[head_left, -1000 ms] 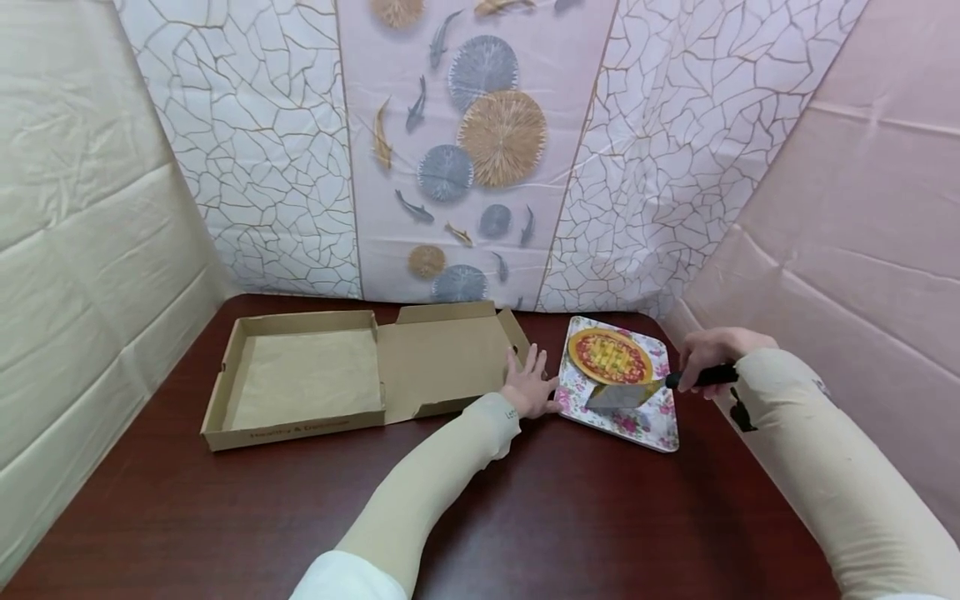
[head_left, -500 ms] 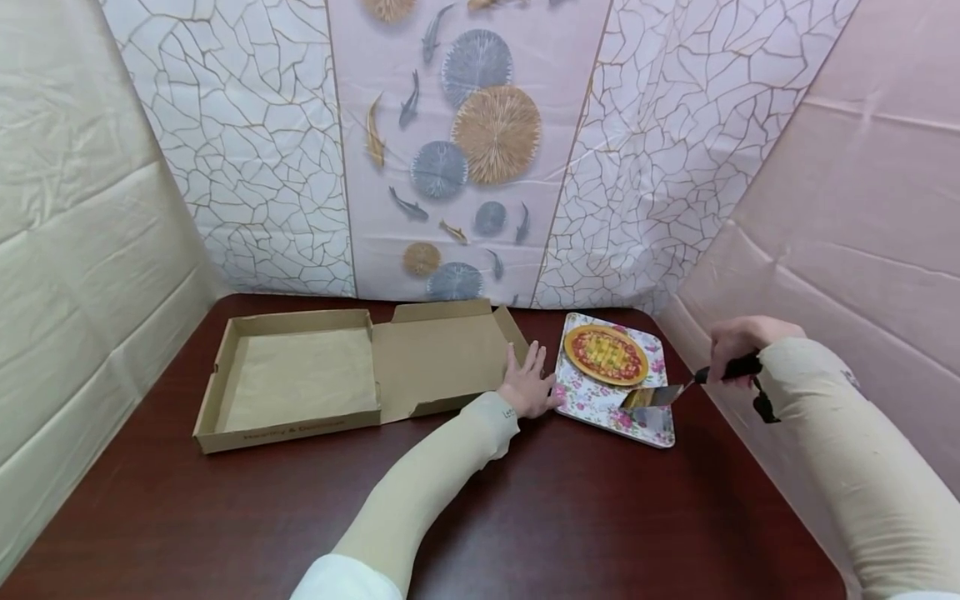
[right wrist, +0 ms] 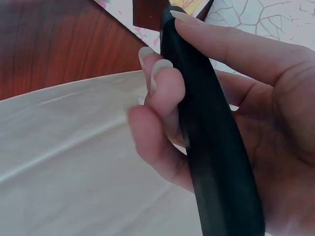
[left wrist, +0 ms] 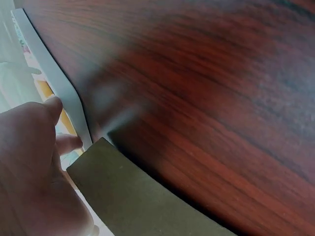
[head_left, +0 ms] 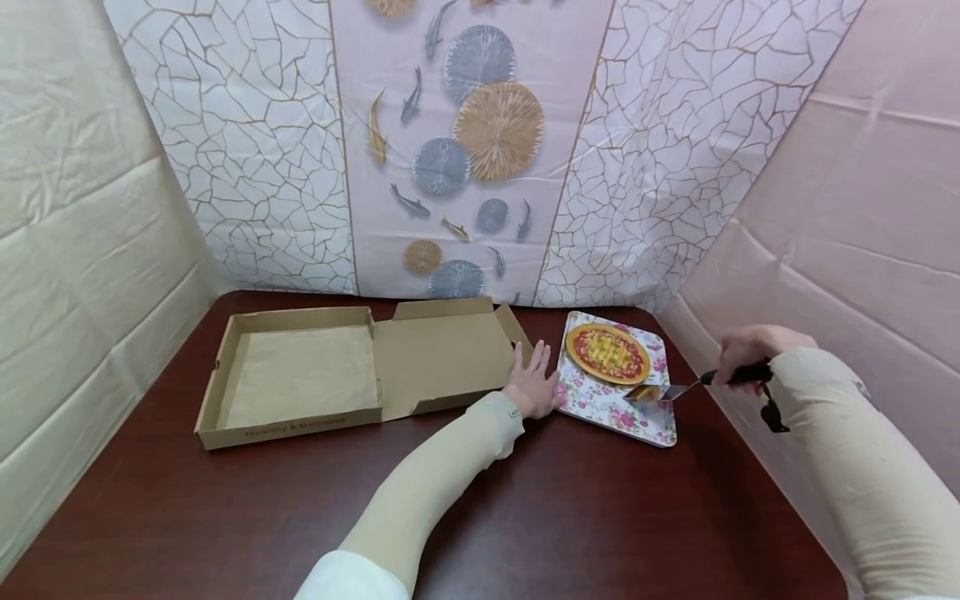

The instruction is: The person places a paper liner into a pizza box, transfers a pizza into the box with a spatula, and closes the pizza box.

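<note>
So everything here kinda revolves around the flowery tray (head_left: 600, 407), sitting on a dark reddish bench (head_left: 525, 517). The pizza (head_left: 607, 353) is on it, towards the far-left part of the tray, yellow and red on top with an orange-yellow rim.

Left hand (head_left: 532, 387) is at the tray's left edge with its fingers spread apart, not wrapped around anything. From the left wrist cam, two fingertips look to be right on the tray's pale rim.

Right hand (head_left: 756, 348) is off to the right of the tray, fingers curled snugly around the black handle (right wrist: 206, 123) of a metal spatula (head_left: 678, 390). The blade reaches in over the right part of the tray, just nearer than the pizza. There's an orange-brown patch towards the blade's tip, too small for me to tell if it's a reflection. Some little black thing (head_left: 772, 415) dangles below that hand too, can't make out what.

Left of the tray there's a cardboard box (head_left: 285, 423) lying open, lettering on its near side, lid (head_left: 450, 354) folded out towards the tray. Both arms are in pale sleeves (head_left: 427, 475), and behind the tray hangs a patterned cloth (head_left: 465, 167) with fish and round motifs.
</note>
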Motion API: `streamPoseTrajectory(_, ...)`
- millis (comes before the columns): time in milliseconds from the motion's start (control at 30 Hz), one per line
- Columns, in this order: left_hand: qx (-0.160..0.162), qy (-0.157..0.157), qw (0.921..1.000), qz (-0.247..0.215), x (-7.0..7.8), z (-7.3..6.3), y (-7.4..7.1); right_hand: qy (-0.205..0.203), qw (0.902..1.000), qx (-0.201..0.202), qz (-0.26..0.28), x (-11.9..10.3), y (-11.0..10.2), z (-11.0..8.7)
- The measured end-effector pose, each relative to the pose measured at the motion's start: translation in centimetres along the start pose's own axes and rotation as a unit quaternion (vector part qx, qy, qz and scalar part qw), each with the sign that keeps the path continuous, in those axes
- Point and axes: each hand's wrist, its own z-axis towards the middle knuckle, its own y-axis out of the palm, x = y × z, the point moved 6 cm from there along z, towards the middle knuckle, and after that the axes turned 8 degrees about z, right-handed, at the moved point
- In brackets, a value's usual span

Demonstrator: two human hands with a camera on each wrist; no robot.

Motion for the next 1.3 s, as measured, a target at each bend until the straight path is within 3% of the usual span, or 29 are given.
streamPoseTrajectory(300,-0.024,-0.007,0.9997,0.000,0.1,0.4,0.4,-0.010,0.9999,0.010,0.003,1.3,0.7,0.2)
streamPoseTrajectory(600,-0.027,-0.018,0.9994,0.014,0.2,0.4,0.0,-0.006,0.9998,-0.021,0.002,2.3,1.8,0.8)
streamPoseTrajectory(800,-0.024,-0.020,0.9995,0.008,-0.2,-0.1,-0.6,0.014,0.9986,-0.030,0.041,2.7,2.8,1.5)
streamPoseTrajectory(933,-0.033,-0.029,0.9990,-0.002,-0.1,0.1,-0.2,0.012,0.9981,-0.035,0.049,2.7,3.5,2.3)
streamPoseTrajectory(1300,-0.031,-0.025,0.9992,0.001,0.1,0.2,-0.1,0.007,0.9980,-0.025,0.058,3.6,3.9,3.4)
